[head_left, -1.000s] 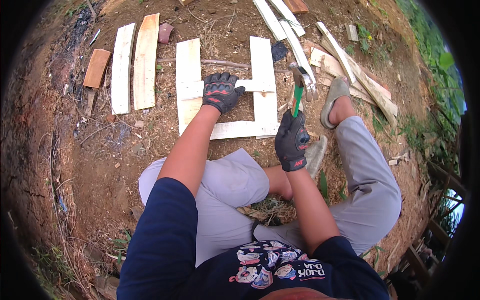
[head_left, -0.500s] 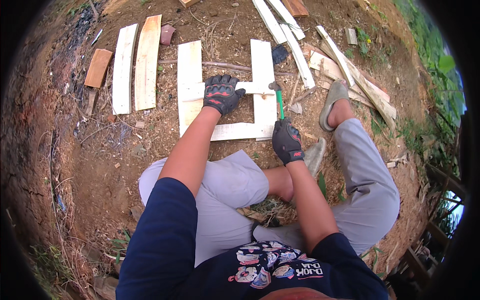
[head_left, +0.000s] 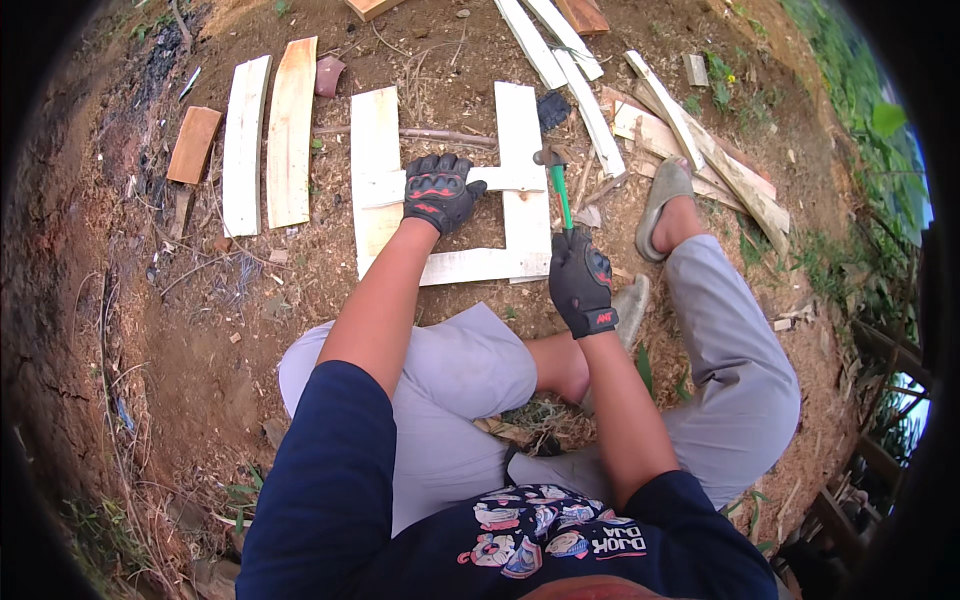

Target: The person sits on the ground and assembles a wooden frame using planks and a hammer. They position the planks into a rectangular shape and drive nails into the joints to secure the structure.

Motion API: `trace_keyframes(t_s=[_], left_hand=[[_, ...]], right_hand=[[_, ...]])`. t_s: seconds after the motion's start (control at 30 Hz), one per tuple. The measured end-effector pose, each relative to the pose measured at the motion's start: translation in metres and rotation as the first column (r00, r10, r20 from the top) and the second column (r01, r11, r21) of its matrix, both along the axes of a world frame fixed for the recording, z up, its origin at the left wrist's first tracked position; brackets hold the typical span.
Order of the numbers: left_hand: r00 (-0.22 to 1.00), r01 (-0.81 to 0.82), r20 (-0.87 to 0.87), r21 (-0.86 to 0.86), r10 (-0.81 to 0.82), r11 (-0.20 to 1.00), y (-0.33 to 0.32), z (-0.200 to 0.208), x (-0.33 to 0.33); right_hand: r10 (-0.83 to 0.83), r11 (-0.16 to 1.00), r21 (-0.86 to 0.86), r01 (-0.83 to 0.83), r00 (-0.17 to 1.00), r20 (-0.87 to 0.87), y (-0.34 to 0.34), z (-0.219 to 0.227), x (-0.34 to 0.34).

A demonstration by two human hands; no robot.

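Note:
My left hand [head_left: 439, 194], in a black glove with red trim, rests on the upper cross slat [head_left: 516, 180], its fingers curled over the slat's far edge and the thumb out to the right. This pale slat lies across two upright boards, a left one [head_left: 374, 135] and a right one [head_left: 517, 120]. Nearer to me, a lower cross slat [head_left: 465, 265] joins the same boards. In my gloved right hand [head_left: 581, 283], closed round the handle's end, is a hammer [head_left: 559, 190] with a green handle. Its metal head is beside the right end of the upper slat.
Two loose boards [head_left: 246, 145] and a short brown wood block [head_left: 194, 145] lie on the soil at left. Long narrow strips [head_left: 592, 110] and a pile of planks [head_left: 715, 150] are at far right. A stick [head_left: 450, 135] passes behind the frame. My sandalled foot [head_left: 665, 205] is at right.
My right hand has come slightly nearer to me, and the hammer's handle now leans a little more. My left hand keeps its place on the slat. The whole view has shifted slightly.

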State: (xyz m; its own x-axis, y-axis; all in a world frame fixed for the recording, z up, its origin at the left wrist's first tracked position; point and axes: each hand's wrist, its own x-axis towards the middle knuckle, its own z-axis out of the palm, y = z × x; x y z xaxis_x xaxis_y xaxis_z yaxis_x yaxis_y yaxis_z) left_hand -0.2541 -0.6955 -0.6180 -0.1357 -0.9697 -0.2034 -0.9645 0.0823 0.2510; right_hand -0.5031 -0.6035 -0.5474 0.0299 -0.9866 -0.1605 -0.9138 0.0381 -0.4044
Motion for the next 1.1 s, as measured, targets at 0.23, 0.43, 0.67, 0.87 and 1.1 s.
trace_keyframes(t_s=[0.23,0.43,0.67,0.87,1.1], left_hand=[[1.000,0.007,0.019,0.019,-0.007,1.000,-0.003,0.003,-0.004],[1.000,-0.015,0.025,0.036,0.014,0.999,0.002,-0.006,0.007],[1.000,0.013,0.014,0.053,-0.014,0.998,-0.007,0.003,-0.008],[1.000,0.006,0.017,0.040,-0.006,0.999,0.001,0.000,0.003],[1.000,0.004,0.003,0.029,-0.004,1.000,-0.004,0.003,-0.007]], right_hand=[[-0.116,0.986,-0.110,0.126,0.989,0.096,0.000,0.002,0.006],[-0.015,0.998,0.064,0.016,1.000,-0.008,-0.004,0.009,0.012],[-0.015,0.998,-0.065,0.013,1.000,-0.019,0.003,-0.028,-0.011],[-0.001,1.000,-0.029,0.001,1.000,0.023,-0.011,0.007,0.000],[-0.016,0.998,-0.059,0.013,0.998,-0.054,0.004,-0.042,-0.014]])
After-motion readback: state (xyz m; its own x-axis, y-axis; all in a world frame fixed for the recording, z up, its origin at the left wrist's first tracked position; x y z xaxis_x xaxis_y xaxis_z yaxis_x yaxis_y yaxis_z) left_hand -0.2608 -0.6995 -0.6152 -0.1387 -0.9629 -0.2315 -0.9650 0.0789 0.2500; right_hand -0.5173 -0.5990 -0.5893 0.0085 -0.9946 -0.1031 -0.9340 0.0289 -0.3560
